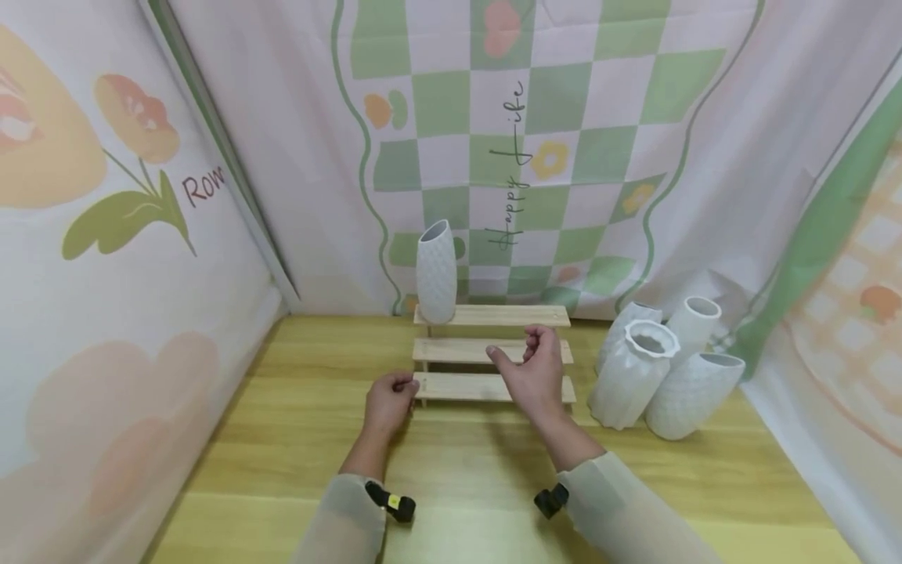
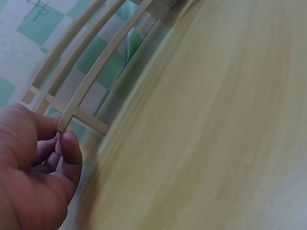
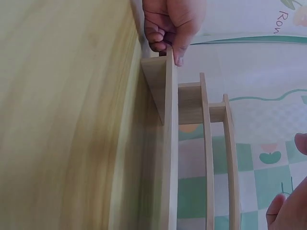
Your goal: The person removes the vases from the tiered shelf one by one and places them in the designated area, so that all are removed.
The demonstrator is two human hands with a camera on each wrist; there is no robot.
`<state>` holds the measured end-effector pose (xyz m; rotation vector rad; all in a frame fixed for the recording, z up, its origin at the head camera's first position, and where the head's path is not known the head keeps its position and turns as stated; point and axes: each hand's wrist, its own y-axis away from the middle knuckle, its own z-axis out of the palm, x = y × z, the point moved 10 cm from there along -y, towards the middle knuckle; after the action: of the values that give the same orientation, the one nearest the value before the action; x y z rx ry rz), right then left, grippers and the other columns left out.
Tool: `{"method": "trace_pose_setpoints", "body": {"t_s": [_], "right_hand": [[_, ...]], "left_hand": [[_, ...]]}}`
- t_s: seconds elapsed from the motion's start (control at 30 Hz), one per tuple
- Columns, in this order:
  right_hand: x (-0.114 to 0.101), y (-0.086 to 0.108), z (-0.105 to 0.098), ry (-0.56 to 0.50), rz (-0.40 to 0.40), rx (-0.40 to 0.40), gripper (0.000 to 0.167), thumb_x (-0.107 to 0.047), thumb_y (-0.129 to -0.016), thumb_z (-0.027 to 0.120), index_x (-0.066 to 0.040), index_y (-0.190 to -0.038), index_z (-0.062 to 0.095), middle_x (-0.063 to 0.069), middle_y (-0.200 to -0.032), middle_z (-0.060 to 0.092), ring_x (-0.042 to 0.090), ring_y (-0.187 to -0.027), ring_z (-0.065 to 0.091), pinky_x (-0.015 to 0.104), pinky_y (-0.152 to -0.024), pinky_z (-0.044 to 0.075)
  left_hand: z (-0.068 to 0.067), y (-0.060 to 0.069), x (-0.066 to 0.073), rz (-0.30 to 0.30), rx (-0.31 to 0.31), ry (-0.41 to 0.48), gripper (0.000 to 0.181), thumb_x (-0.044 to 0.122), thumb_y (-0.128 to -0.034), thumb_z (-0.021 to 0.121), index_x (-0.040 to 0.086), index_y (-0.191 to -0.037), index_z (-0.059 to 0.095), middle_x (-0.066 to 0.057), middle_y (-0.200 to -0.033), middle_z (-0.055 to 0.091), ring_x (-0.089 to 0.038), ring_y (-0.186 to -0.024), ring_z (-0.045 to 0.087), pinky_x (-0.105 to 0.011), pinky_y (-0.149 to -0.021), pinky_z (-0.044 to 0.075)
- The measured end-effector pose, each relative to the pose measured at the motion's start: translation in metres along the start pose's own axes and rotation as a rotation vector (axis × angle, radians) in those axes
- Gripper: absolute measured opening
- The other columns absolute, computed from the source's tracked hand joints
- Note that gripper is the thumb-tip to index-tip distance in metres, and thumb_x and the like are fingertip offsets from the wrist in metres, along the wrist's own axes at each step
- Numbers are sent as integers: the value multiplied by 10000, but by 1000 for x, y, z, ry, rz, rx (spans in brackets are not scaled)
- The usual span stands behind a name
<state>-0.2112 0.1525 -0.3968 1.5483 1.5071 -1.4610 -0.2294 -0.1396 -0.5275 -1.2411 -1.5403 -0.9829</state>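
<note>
A three-tier wooden rack (image 1: 461,386) stands on the table near the back curtain. My left hand (image 1: 390,403) pinches the left end of its lowest board between thumb and fingers; the left wrist view shows that board (image 2: 91,76) in the grip. On the left of the top tier stands a tall white vase (image 1: 437,274) with a slanted mouth and textured surface. Over the right part of the rack is my right hand (image 1: 537,376), thumb and fingers apart, holding nothing. Only part of the right hand (image 3: 292,211) shows at the right wrist view's edge.
Several white vases cluster right of the rack, among them one with a scalloped rim (image 1: 630,384) and a leaning one with a slanted mouth (image 1: 694,399). Printed curtains (image 1: 296,157) enclose the wood-grain table (image 1: 282,462) at the back and sides.
</note>
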Motion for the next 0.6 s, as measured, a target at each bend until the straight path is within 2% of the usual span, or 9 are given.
{"method": "trace_pose_setpoints", "body": {"t_s": [0.1,0.37,0.6], "right_hand": [[0,-3,8,-5,5,-11,666,-284,-845,880,-80,-1312,452,78,-1121,402,223,-934,426,339,-790,409],[-2,-8,31,-18,10,-62,719,-304,-857,868,-36,-1365,436,115,-1201,427,278,-1015,455,403,-860,429],[-7,-15,40,-8,-14,-54,716,-273,-842,881,-32,-1360,448,111,-1239,474,285,-1054,473,404,-889,438]], "left_hand": [[0,1,0,0,2,4,261,137,-984,704,-34,-1182,707,-105,-927,702,-184,-687,654,-318,-624,582],[-1,1,0,2,11,12,255,139,-984,706,-31,-1174,711,-111,-918,701,-195,-691,661,-314,-619,583],[2,0,-1,5,2,22,260,143,-984,708,-28,-1180,713,-108,-916,704,-201,-690,665,-321,-617,588]]}}
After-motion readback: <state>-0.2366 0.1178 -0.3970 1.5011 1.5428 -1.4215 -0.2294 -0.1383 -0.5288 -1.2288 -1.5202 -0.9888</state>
